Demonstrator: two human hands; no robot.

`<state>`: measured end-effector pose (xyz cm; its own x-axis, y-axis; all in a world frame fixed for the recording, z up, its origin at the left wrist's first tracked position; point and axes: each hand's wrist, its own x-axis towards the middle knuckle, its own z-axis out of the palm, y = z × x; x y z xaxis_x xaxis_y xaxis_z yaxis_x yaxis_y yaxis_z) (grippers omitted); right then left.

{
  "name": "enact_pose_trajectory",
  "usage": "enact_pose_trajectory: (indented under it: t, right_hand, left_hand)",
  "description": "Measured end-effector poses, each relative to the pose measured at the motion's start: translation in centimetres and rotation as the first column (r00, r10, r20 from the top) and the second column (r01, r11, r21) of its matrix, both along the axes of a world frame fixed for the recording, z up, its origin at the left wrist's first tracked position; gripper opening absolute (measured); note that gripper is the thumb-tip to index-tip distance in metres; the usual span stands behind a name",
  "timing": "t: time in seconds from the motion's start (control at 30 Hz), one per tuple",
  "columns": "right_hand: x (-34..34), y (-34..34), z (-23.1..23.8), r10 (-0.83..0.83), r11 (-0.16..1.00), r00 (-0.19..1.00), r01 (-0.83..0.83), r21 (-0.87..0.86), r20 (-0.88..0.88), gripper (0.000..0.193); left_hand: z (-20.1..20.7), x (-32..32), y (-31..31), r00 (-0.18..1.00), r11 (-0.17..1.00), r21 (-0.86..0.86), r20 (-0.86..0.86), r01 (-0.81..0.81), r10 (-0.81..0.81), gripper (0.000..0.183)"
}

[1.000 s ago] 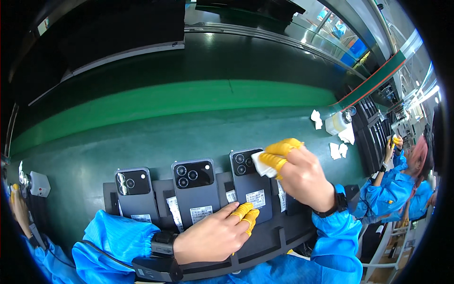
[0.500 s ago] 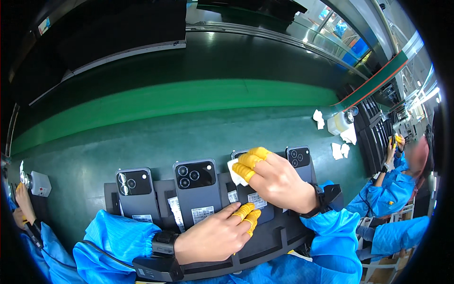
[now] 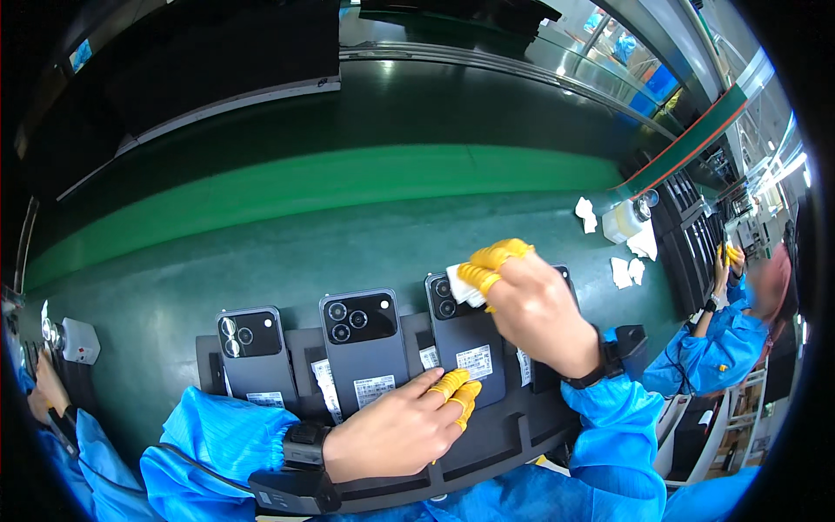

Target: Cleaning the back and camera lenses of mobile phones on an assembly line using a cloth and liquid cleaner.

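On the dark tray, seen from the head camera, the phone under the two hands lies back up, third from the left in a row. Its back is dark grey and matte. At the top sits a glossy black camera panel with ringed lenses, its right part hidden by the wipe; lower down is a white printed label. The wipe is white and bunched, at the panel's right side.

The right hand comes in from the lower right, its wrist higher than the left one, back of the hand up, and pinches the wipe narrowly between fingertips in yellow cots. The left hand reaches in from the lower left, palm down, holding nothing between its fingers: they are loosely spread, gently bent, and rest on the phone's lower end beside the label. Both wrists wear black bands and boxes over blue sleeves.

To the left lie two more phones, also back up; another is partly hidden behind the right hand. Beyond, on the green bench, stands a bottle near crumpled tissues.
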<state>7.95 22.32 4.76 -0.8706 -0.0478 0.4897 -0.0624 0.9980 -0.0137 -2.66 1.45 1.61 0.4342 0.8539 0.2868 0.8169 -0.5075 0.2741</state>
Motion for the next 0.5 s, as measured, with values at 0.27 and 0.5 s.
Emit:
enact_pose_trajectory:
  t: [0.27, 0.5]
  right_hand:
    - [3.2, 0.7, 0.5, -0.218, 0.958, 0.968, 0.189, 0.213, 0.121, 0.013]
    - [0.1, -2.0, 0.2, 0.150, 0.988, 0.988, -0.148, -0.043, 0.048, 0.033]
  left_hand:
    - [0.5, -0.2, -0.3, 1.000, 0.998, -0.058, -0.022, 0.009, -0.010, 0.035]
    - [0.3, -0.4, -0.1, 1.000, 1.000, -0.006, -0.026, 0.003, -0.003, 0.036]
